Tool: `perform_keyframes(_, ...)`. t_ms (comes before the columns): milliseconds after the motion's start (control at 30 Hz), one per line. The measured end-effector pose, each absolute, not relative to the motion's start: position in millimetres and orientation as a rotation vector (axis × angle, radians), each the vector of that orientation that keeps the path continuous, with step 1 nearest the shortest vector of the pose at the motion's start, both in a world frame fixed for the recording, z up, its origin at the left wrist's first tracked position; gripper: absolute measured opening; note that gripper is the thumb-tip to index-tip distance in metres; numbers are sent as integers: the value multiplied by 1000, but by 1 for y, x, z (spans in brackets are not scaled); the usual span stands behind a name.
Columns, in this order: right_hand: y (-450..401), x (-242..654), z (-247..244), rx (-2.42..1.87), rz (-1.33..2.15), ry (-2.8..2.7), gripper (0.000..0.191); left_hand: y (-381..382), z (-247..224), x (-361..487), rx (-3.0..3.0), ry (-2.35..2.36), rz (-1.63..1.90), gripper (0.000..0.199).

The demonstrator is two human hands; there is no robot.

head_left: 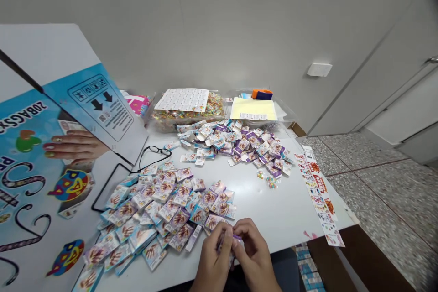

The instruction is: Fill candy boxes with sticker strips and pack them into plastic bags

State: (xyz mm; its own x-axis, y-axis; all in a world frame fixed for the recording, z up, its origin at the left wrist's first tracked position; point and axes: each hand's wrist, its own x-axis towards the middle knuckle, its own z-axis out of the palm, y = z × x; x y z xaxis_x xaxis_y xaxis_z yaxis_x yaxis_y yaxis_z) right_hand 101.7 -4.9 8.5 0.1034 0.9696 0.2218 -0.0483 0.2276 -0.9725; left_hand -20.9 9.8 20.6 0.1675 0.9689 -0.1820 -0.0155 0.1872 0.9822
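Note:
Near the front edge of the white table, my left hand (216, 255) and my right hand (251, 253) are close together, both gripping one small purple and white box (236, 238). Fingers cover much of it. Just beyond and to the left lies a large pile of small blue and purple boxes (167, 210) printed with hands. Farther back, a second pile of small boxes (239, 143) has several with raised flaps. Two little clear bags of colored pieces (271, 182) lie at that pile's front edge.
A clear bin of shiny packets (214, 105) and a bin with yellow paper (253, 108) stand at the wall. Glasses (155, 149) lie beside a large printed carton (112, 114) at left. Sticker strips (320, 191) hang over the right edge, above an open brown carton (366, 255).

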Motion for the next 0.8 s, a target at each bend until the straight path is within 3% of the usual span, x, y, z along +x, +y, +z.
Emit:
perform_keyframes(167, -9, 103, 4, -1043, 1073, -1112, 20, 4, 14, -17, 1056, 1139, 932, 50)
perform_keyframes(333, -17, 112, 0, -1110, 808, -1419, 13, 6, 17, -17, 938, 1139, 917, 49)
perform_keyframes(533, -18, 119, -10, -1064, 407, -1684, 42, 7, 16, -24, 793, 1101, 917, 32)
perform_keyframes(633, -12, 118, -5, -989, 438, -1716, 35, 5, 13, -26, 653, 1135, 932, 35)
perform_keyframes(800, -7, 118, 13, -993, 787, -1565, 11, 4, 16, -25, 712, 1174, 986, 31)
